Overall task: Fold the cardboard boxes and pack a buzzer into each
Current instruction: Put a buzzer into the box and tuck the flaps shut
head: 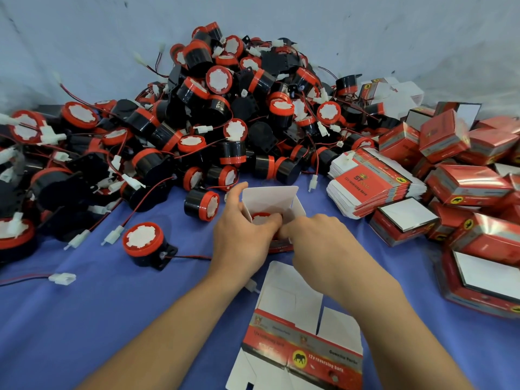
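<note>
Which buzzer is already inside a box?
The buzzer in the open box between the left hand and right hand. Only its red top shows; the others in view lie loose on the blue cloth or in the pile.

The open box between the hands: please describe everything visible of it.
The open box is thin cardboard, white inside, red print outside. It stands upright on the blue cloth, top flaps raised, a red-capped buzzer inside. The left hand grips its left wall; the right hand holds its near edge.
</note>
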